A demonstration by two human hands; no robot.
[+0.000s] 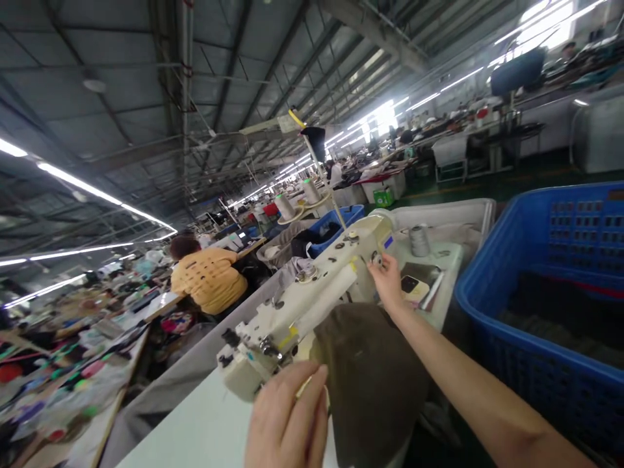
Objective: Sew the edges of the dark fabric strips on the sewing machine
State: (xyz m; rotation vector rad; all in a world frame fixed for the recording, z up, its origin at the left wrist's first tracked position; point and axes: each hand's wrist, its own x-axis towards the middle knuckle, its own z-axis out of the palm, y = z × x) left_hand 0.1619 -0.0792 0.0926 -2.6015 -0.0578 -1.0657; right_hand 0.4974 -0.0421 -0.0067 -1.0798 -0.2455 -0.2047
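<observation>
A cream sewing machine (319, 279) stands on a pale table. My right hand (387, 279) reaches to the machine's right end, its fingers closed round a small round dial (377, 259) on the body. Near the needle end, my left hand (290, 416) is bent with thumb and fingertips drawn together. A thin yellowish sliver shows between those fingers, too small to name. Dark olive-brown cloth (373, 383) drapes over the front edge of the machine bed, just right of my left hand. The needle and presser foot are hidden behind my left hand and the machine head.
A grey thread cone (419, 241) and a phone (413, 287) rest at the table's right end. A large blue basket (536, 344) with dark cloth stands to the right. Thread cones (284, 207) sit on a stand behind. A person in a yellow shirt (209, 279) sits at the left.
</observation>
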